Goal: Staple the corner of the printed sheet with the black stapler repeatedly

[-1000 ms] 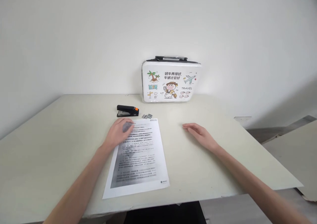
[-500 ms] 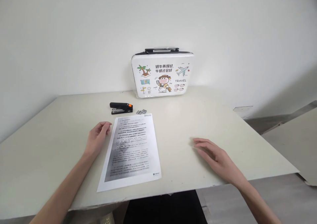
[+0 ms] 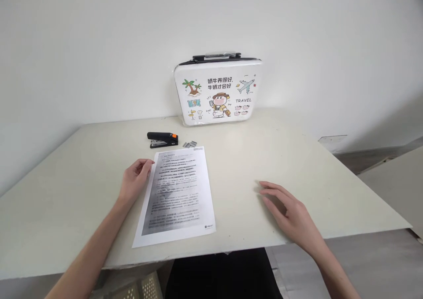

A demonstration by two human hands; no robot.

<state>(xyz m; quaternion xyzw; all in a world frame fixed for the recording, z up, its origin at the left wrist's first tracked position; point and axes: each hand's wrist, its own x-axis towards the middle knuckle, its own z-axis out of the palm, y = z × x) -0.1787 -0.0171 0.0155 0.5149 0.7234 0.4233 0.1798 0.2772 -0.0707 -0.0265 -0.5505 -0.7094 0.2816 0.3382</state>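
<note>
- Two bare hands were over the desk (image 3: 66, 193), with little handling to be seen at that moment.
- The left hand (image 3: 135, 178) was narrow, fingers curled and thumb near the forefinger, at the upper left edge of the printed paper (image 3: 177, 197); whether it pinched that edge, I could not tell.
- The right hand (image 3: 291, 213) was empty and loosely parted, well apart from the paper.
- The paper lay flat, print up, near the desk's front edge; no staple could be made out in it, so fastening appeared not yet done.
- The black stapler (image 3: 162, 139) sat just beyond the paper's top, ungripped, its arm raised at one end.
- Loose staple strips (image 3: 189, 144) lay beside it, apparently unused.
- The white cartoon carrying case (image 3: 216, 94) stood upright behind, closed and untouched.
</note>
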